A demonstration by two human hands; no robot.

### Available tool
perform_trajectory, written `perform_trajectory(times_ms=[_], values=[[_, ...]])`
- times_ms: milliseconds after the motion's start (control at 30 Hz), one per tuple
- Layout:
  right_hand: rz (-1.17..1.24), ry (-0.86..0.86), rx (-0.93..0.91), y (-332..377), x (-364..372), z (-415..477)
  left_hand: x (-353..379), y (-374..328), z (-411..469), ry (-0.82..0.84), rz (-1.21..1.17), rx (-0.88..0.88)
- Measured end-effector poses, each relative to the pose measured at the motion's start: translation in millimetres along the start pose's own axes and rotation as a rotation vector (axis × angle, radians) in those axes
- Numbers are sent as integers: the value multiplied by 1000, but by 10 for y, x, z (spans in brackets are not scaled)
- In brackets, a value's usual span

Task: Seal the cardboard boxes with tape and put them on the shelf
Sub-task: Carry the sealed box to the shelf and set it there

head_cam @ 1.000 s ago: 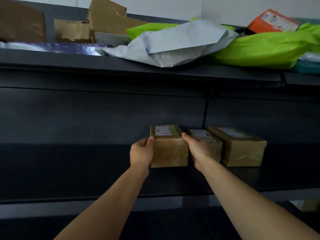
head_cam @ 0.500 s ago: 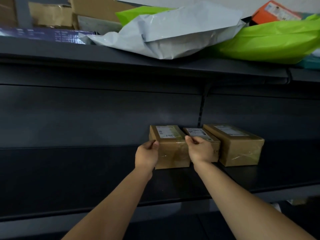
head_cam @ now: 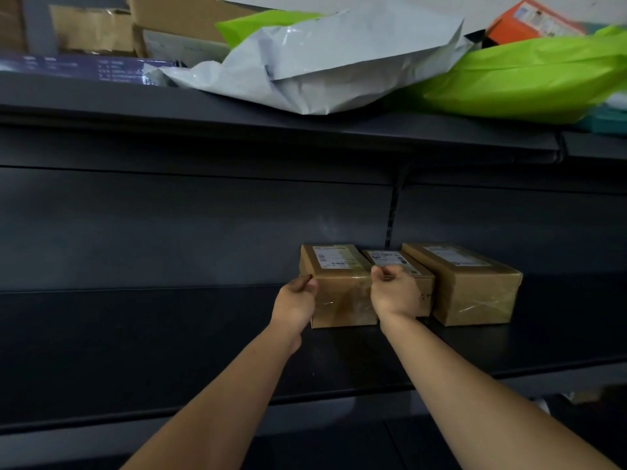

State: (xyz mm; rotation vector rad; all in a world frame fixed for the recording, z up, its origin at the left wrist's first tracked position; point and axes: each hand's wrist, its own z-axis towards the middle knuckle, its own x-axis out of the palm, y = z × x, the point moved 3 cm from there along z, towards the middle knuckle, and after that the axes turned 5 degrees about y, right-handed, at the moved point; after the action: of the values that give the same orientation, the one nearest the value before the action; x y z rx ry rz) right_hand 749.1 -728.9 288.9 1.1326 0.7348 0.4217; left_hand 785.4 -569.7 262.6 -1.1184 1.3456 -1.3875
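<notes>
Three taped brown cardboard boxes with white labels stand in a row on the dark shelf (head_cam: 169, 334), against its back panel. My left hand (head_cam: 295, 303) grips the left front edge of the leftmost box (head_cam: 339, 293). Fingers of my right hand (head_cam: 395, 293) curl over that box's top right edge, hiding part of the middle box (head_cam: 386, 257). The leftmost box touches the middle one. The third box (head_cam: 475, 286) stands at the right, with clear tape shining on its front.
The upper shelf (head_cam: 237, 120) overhangs close above and carries a grey mailer bag (head_cam: 339, 62), green bags (head_cam: 526, 79), an orange box (head_cam: 532, 20) and cardboard boxes (head_cam: 101, 28). The dark shelf stretches away to the left of the row.
Both hands have pushed the leftmost box farther back on the shelf, until it stands beside the middle box. My fingers have curled tighter at its edges.
</notes>
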Motion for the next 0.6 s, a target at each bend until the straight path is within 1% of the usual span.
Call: perform_trajectory(times_ms=[200, 400, 600], values=[[21, -14, -78, 100, -49, -26, -30, -63, -48, -44, 17, 7], [48, 51, -181, 290, 57, -112, -241, -214, -178, -150, 19, 41], [94, 167, -202, 457, 296, -365, -609, -286, -366, -245, 37, 59]])
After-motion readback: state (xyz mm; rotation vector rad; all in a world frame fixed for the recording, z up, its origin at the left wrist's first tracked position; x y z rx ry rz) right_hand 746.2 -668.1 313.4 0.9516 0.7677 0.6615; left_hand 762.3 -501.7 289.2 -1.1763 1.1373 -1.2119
